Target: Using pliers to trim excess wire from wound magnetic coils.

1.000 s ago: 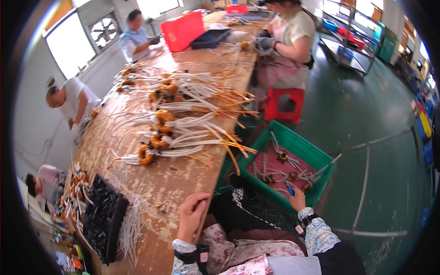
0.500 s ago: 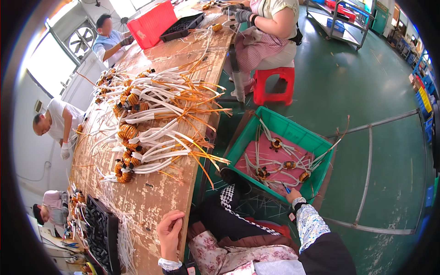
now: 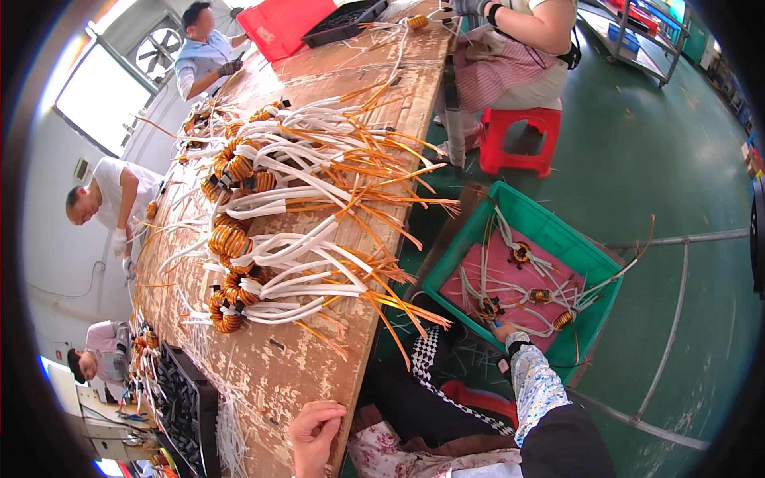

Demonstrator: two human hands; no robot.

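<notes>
My left hand (image 3: pixel 313 434) rests at the near edge of the worn wooden table (image 3: pixel 275 382), fingers curled together and nothing visible in them. Low to the right, my right hand (image 3: pixel 504 331) is at the near-left rim of a green plastic crate (image 3: pixel 594 342), closed on a small blue-handled tool (image 3: pixel 496 324) whose working end is hard to make out. Inside the crate, on a pink lining, lie several copper-wound ring coils (image 3: pixel 520 253) with white-sleeved leads. A heap of similar ring coils (image 3: pixel 230 239) lies on the table, their bare copper ends reaching past its right edge.
A black tray of dark parts (image 3: pixel 209 398) stands at the left beside thin white strands. Across the table are a red bin (image 3: pixel 288 28) and a black tray (image 3: pixel 344 22). Someone sits on a red stool (image 3: pixel 522 139); other people work along the left. A metal frame (image 3: pixel 673 323) lies right of the crate.
The view has shifted, so table and crate appear farther right and the heap looks larger. My right hand has moved left along the crate's near rim with the tool. My left hand stays at the table edge.
</notes>
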